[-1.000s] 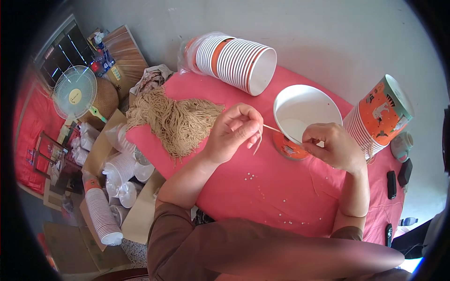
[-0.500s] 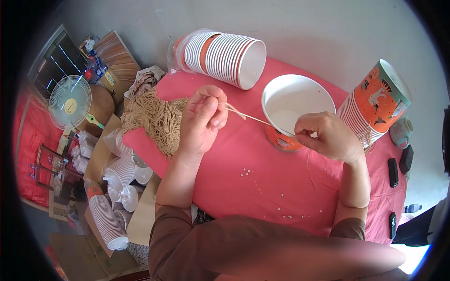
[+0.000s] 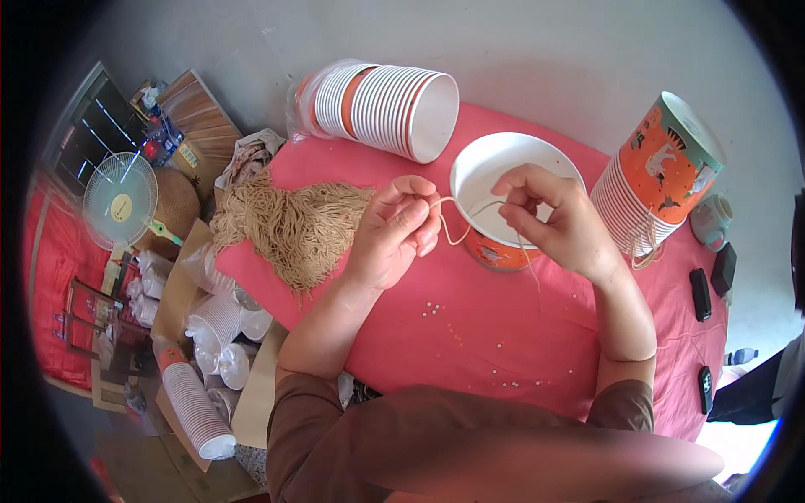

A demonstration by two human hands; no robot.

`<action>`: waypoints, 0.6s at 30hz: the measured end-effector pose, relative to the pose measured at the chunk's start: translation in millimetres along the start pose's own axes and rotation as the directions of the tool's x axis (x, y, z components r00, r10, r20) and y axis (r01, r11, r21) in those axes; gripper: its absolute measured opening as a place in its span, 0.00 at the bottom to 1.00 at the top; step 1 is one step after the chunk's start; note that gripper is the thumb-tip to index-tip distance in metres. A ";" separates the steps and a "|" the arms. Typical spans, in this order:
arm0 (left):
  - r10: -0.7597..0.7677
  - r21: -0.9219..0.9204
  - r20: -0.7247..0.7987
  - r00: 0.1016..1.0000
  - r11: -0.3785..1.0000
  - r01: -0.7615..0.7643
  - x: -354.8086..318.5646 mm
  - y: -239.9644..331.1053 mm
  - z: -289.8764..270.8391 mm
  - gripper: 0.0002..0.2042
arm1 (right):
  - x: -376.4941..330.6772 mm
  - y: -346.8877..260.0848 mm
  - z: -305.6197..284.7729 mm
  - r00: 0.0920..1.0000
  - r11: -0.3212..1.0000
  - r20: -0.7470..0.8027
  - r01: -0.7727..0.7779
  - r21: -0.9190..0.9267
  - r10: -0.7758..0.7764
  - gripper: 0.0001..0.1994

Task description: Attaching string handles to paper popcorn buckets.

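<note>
A pink cloth-covered table (image 3: pixel 503 335) fills the middle of the view, with small white beads (image 3: pixel 433 311) scattered on it toward six o'clock. At ten o'clock on the cloth lies a loose heap of tan string pieces (image 3: pixel 289 226), and at twelve o'clock a stack of white paper bowls (image 3: pixel 377 105) rests on its side, mouths facing three o'clock. At three o'clock a second stack of bowls (image 3: pixel 650 189) stands upside down, orange printed sides showing. Between the stacks, just past centre, one orange-sided white bowl (image 3: pixel 495 205) stands upright; its inside looks bare apart from the string crossing its mouth. The left hand (image 3: pixel 394 235) sits at the bowl's nine o'clock side, fingers curled in with thumb and forefinger pinched on one end of a tan string (image 3: pixel 453 226), forearm running down to seven o'clock. The right hand (image 3: pixel 553 218) hovers over the bowl's three o'clock rim, fingertips bunched and pinching the same string, wrist bent, forearm dropping to five o'clock. The string sags in a small loop between the two hands over the bowl's near rim, and a thin tail hangs from the right hand toward six o'clock. Dark small devices (image 3: pixel 700 293) lie at the table's four o'clock edge.
</note>
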State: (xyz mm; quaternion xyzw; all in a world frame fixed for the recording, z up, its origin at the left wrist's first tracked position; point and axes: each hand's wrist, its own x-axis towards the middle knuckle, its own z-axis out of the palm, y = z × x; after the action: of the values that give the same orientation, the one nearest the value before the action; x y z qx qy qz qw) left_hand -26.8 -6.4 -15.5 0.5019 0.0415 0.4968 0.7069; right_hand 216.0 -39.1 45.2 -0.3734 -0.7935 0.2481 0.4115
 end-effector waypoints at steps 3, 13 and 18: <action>-0.020 -0.022 0.028 0.999 1.000 0.021 -1.7 -3.6 6.1 0.09 | 1.5 -6.0 4.0 0.996 0.997 0.055 -0.078 0.024 0.077 0.14; -0.021 -0.023 0.112 0.994 0.999 0.023 -3.6 -7.2 10.0 0.10 | 1.7 1.6 13.4 0.995 0.997 0.097 -0.030 -0.078 0.037 0.09; -0.002 0.000 0.083 0.997 1.000 0.002 -3.2 -4.4 6.8 0.10 | 1.4 5.2 10.3 0.996 0.993 0.001 0.085 -0.081 -0.086 0.05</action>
State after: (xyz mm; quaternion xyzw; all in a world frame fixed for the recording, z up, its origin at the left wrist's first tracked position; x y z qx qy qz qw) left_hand -21.7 -13.4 -16.8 0.5217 0.0125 0.4750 0.7085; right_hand 208.8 -35.8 36.7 -0.3558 -0.8177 0.1973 0.4071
